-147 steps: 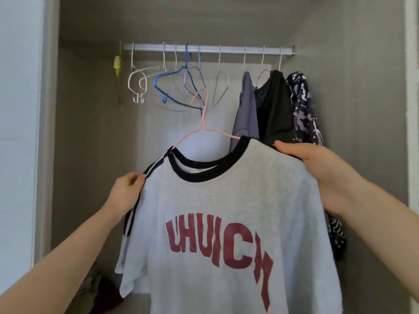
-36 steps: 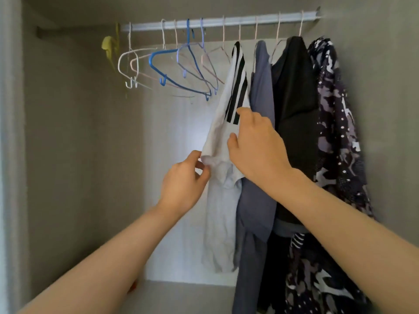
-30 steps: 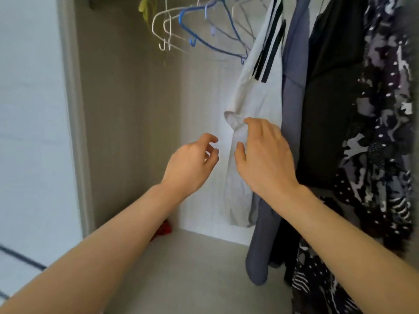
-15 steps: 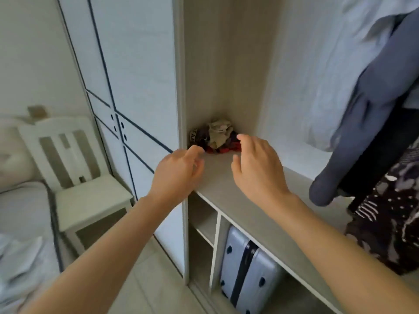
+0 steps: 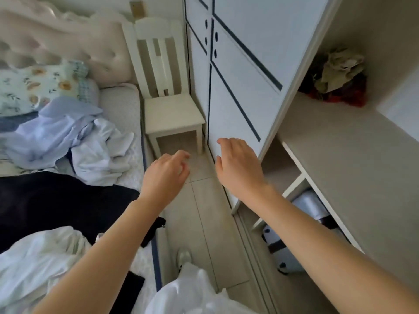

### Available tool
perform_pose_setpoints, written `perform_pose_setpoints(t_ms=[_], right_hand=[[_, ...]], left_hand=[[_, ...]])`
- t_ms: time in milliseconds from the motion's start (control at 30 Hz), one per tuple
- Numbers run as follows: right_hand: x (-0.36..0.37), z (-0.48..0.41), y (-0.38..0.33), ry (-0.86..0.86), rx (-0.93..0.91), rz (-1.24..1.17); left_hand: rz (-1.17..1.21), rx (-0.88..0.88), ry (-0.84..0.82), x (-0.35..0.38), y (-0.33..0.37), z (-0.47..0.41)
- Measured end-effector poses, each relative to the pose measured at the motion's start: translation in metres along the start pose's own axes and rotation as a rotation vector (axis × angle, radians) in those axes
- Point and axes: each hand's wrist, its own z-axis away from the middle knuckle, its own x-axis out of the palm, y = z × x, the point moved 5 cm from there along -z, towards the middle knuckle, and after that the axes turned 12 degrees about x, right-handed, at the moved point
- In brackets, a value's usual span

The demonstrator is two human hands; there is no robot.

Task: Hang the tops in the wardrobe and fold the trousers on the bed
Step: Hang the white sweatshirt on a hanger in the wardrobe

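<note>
A: So, grip status?
B: Holding nothing on either side. Seeing left hand (image 5: pixel 166 175) with fingers loosely curled, right hand (image 5: pixel 238 166) with fingers relaxed, both palm-down in the air over the floor tiles (image 5: pixel 204 211).
A: And the clothes?
B: Lying on the bed (image 5: pixel 120 109), left of both hands and apart from them. Nearest the left hand: dark garment (image 5: pixel 56 200), spread flat across the mattress up to its edge, just beside the left forearm. Behind that, white garment (image 5: pixel 102 155) crumpled, then pale blue top (image 5: pixel 52 130) bunched against the floral pillow (image 5: pixel 38 87). Can't tell tops from trousers in the heap. More white fabric (image 5: pixel 38 257) at lower left, under the left forearm. Headboard (image 5: pixel 68 37) at far left behind the pillow.
A: Room to move?
B: Narrow floor strip between mattress edge and wardrobe panel (image 5: pixel 238 75). Blocked at the far end by white chair (image 5: pixel 172 114), tucked between bed and wardrobe. Right hand near the panel's edge, contact not clear. Beyond it to the right: open wardrobe shelf (image 5: pixel 340 155) with small clothes pile (image 5: pixel 337 80) in the back corner, suitcase (image 5: pixel 301 223) in the bay underneath
</note>
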Motion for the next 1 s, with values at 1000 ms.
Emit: perform_pose_setpoints(t_ms=[1000], right_hand=[[0.432, -0.367, -0.195, -0.776, -0.546, 0.21]], left_hand=[[-0.034, -1.026, -0.22, 0.081, -0.489, -0.101]])
